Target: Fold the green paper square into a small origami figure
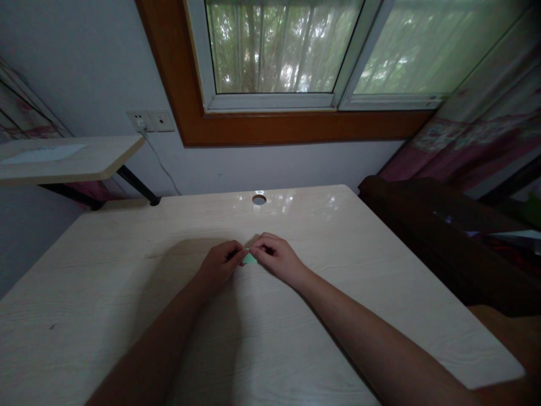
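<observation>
Green paper piece (249,259), small and folded, sits between both hands near the middle of the desk (127,293), just above or on the surface; I can't tell whether it touches the wood. From my feed only a triangular corner of it shows, the rest is covered by fingers.

Left hand (218,264): fingers curled in, fingertips pinching the left edge of the paper. Narrow grip, holding the piece.

Right hand (276,258): same posture, thumb and forefinger closed on the right edge, knuckles up. Also narrow, holding the piece. Fingertips of both hands nearly meet over it.

Both forearms come in from the bottom edge and converge on that spot.

Around it: desk is pale wood grain, glossy, with a round cable hole (259,199) near the far edge, well beyond the hands. Side shelf (76,158) on black legs at far left with a pale sheet on it. Wall socket (150,120) with a white cable running down. Window (321,51) with wood frame above. Dark wooden furniture (443,237) off the desk's right side. Lighting is dim.
</observation>
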A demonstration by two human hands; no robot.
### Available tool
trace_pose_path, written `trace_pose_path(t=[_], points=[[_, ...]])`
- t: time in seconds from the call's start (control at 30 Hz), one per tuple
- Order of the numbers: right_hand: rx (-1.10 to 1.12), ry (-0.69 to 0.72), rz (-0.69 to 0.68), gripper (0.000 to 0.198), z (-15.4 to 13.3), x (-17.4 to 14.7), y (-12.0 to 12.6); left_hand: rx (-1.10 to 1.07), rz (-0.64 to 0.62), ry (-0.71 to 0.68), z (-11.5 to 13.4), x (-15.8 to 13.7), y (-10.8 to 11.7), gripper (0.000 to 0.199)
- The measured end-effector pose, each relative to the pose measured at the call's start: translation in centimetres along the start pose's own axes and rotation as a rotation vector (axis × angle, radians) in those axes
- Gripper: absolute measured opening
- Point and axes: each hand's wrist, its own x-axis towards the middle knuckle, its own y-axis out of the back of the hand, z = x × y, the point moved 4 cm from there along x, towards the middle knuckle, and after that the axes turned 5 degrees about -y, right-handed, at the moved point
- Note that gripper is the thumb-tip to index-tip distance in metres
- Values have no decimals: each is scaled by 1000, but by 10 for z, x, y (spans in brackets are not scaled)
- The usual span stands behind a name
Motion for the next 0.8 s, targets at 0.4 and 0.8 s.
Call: trace_pose_path(t=[0.4, 0.8], points=[[28, -11, -3, 16, 1, 0, 0, -16, 82, 13, -2, 2, 2, 24], [41, -61, 131, 18, 9, -1, 7, -104, 124, 18, -6, 2, 5, 21]])
